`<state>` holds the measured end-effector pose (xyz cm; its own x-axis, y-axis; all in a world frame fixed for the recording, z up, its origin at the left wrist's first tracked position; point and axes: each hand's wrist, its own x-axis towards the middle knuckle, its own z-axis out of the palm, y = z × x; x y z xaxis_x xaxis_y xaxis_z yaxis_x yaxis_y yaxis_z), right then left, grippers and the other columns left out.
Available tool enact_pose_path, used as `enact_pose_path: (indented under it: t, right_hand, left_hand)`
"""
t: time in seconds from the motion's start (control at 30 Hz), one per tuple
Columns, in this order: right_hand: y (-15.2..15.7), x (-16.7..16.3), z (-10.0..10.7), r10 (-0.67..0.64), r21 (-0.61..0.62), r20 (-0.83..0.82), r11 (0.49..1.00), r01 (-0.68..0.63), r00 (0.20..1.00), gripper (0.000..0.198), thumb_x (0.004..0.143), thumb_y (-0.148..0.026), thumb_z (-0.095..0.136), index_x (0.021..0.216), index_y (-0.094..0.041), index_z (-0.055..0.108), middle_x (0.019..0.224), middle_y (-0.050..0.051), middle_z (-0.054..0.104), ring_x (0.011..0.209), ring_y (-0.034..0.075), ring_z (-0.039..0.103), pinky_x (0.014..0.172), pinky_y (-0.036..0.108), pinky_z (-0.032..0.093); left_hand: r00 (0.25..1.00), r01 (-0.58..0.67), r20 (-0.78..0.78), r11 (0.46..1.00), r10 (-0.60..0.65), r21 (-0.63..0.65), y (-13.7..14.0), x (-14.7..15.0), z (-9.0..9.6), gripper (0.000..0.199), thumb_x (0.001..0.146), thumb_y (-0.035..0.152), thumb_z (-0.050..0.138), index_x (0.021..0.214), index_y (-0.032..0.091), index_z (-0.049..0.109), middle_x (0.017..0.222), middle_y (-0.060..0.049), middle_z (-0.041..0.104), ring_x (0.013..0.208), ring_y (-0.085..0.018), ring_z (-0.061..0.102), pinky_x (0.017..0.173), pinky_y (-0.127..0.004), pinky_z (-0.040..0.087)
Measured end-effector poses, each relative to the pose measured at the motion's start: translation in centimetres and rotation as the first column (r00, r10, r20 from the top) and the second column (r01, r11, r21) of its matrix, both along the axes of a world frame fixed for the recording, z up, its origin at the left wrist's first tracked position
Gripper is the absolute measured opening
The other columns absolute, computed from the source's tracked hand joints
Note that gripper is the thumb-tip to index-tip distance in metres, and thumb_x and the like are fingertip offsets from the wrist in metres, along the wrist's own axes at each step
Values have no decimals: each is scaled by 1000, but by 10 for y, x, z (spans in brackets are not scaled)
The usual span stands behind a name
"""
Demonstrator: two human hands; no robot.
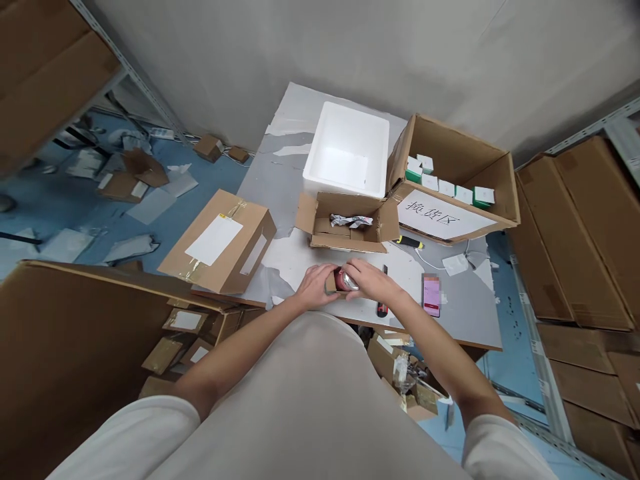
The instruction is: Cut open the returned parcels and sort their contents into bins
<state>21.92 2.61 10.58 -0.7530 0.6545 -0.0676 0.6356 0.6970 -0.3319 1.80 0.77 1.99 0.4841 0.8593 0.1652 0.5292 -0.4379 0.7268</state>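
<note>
My left hand (315,287) is closed around a small cardboard box (330,285) at the table's front edge. A rounded red item with a shiny silver top (349,281) sits at the box's opening; its exact kind I cannot make out. My right hand (369,279) has its fingers wrapped over the silver top from the right. Just beyond both hands stands an open carton (347,243) with crumpled printed paper (351,221) inside. To the right of my right hand lies a red and black box cutter (383,308).
A white foam box (311,175) and a large carton (505,193) holding several white-and-green boxes (445,187) stand behind. A taped carton (215,243) sits left. A phone (431,295) and a yellow-black tool (410,241) lie right. Shelving (540,387) flanks the table (465,320).
</note>
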Motion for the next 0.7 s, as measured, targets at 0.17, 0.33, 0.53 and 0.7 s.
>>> enact_pose_path:
  t: [0.17, 0.33, 0.53, 0.7]
  right_hand:
    - [-1, -7, -32, 9, 43, 128, 999, -15, 992, 69, 73, -56, 67, 124, -12, 49, 106, 14, 59, 95, 28, 55, 80, 38, 42]
    - [-15, -3, -41, 22, 75, 137, 997, -33, 990, 81, 79, -66, 51, 136, -9, 41, 124, 20, 53, 107, 31, 48, 87, 41, 36]
    - [-32, 2, -47, -176, 88, 27, 981, 173, 984, 76, 80, -58, 57, 141, -18, 37, 135, 20, 42, 118, 36, 42, 94, 52, 34]
    - [-62, 5, -67, -720, -168, -405, 664, 729, 563, 66, 87, -45, 51, 143, -19, 28, 128, 19, 46, 110, 28, 53, 90, 48, 47]
  left_hand:
    - [998, 3, 64, 1000, -4, 2, 4, -3, -7, 69, 63, 34, 73, 124, 20, 46, 122, -10, 59, 115, -26, 55, 99, -42, 43]
    - [992, 49, 113, 999, -50, 11, 6, -4, -6, 69, 61, 27, 71, 125, 19, 46, 123, -11, 58, 115, -26, 55, 99, -42, 44]
    - [987, 7, 161, 997, 5, -79, -2, -5, -9, 95, 67, 30, 71, 144, 18, 17, 132, -15, 51, 122, -27, 51, 100, -44, 44]
    - [991, 23, 133, 998, -16, -56, -21, -12, -17, 86, 76, 32, 64, 145, 20, 16, 143, -17, 42, 132, -28, 41, 105, -48, 39]
